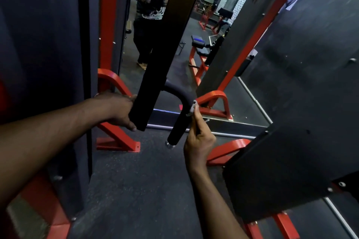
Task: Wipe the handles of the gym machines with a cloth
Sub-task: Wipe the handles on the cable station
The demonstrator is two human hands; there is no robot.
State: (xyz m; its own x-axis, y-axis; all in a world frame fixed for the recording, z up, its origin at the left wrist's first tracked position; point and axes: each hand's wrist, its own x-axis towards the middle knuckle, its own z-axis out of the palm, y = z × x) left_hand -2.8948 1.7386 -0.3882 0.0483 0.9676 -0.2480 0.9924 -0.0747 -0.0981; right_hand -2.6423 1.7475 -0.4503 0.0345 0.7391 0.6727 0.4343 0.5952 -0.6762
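A person is wiping a gym machine handle (179, 120), 1 dark curved bar ending in a metal cap, hanging just below the centre of the view. The right hand (198, 137), at about 5 o'clock from the handle's bend, is pinching 1 small grey cloth (191, 108) between thumb and fingers and pressing it against the bar just under the bend. The left hand (118, 109), at 9 o'clock from the handle, is gripping the lower end of 1 flat black arm (155, 68) of the machine, its fingers curling around the edge, apparently steadying it.

Judging by the cloth's place, the wipe of this handle is under way: the cloth is sitting high on the grip, and the stretch down to the capped end is looking not yet covered, though no marks show which parts are clean. Other machines would be left to do; 1 red-framed bench (198, 50) is showing at 1 o'clock, reflected in the wall mirror (184, 25), where the person's own figure is also appearing. Red frame feet are standing on the dark floor (145, 190) at 8 o'clock and 3 o'clock of the handle.
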